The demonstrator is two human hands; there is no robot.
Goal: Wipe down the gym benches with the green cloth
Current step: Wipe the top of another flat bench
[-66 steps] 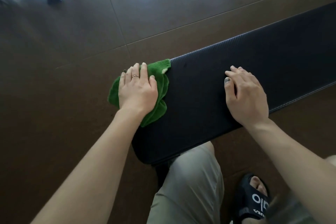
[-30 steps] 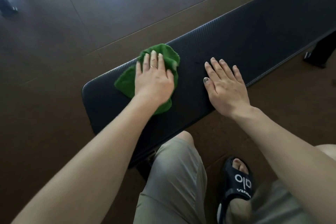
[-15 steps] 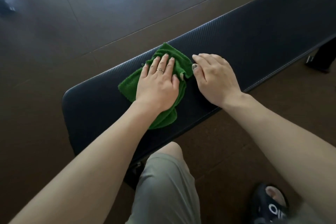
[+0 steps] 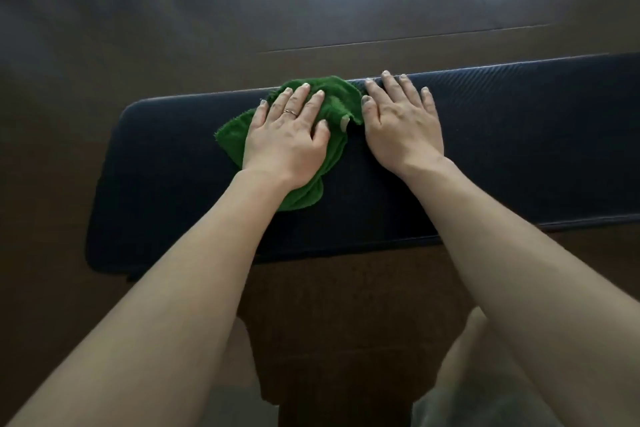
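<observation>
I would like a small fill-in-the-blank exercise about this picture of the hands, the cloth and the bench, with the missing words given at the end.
1. The left hand presses flat on the ____ cloth.
2. The cloth lies on the dark ____, not on the floor.
3. The right hand rests on the bench with its fingers ____.
4. A ring sits on a finger of the ____ hand.

Missing words: green; bench; straight; left

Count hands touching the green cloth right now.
1 for sure. The left hand presses flat on the green cloth. The right hand lies flat on the bench pad beside it; thumb contact can't be ruled out.
</observation>
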